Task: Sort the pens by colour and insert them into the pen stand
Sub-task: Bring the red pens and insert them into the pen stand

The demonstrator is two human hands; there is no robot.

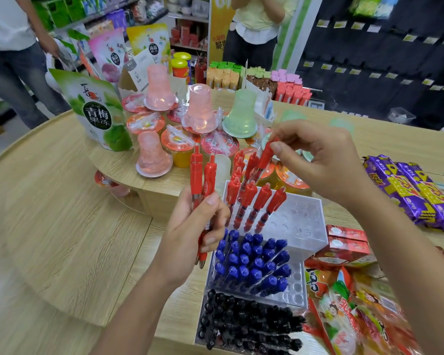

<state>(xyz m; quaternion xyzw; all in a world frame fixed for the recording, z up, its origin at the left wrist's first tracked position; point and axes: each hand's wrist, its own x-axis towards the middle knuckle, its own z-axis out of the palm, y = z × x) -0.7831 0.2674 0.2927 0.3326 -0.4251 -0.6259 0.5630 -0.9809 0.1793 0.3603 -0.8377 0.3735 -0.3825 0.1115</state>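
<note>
At the pen stand point(301, 216), left grip point(190, 233) tight on two red pens point(202, 175), right grip point(315, 155) tight on third pen point(265, 155), tip hidden.

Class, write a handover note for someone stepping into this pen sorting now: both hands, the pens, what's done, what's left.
Left hand grips at least two spare red pens beside the pen stand.
Right hand pinches a single red pen by its top, at the back tier.
Done: black pens in front tier, blue pens in middle, seated red pens in back.
Left: seat the single red pen, then the spares, in empty back holes.
</note>
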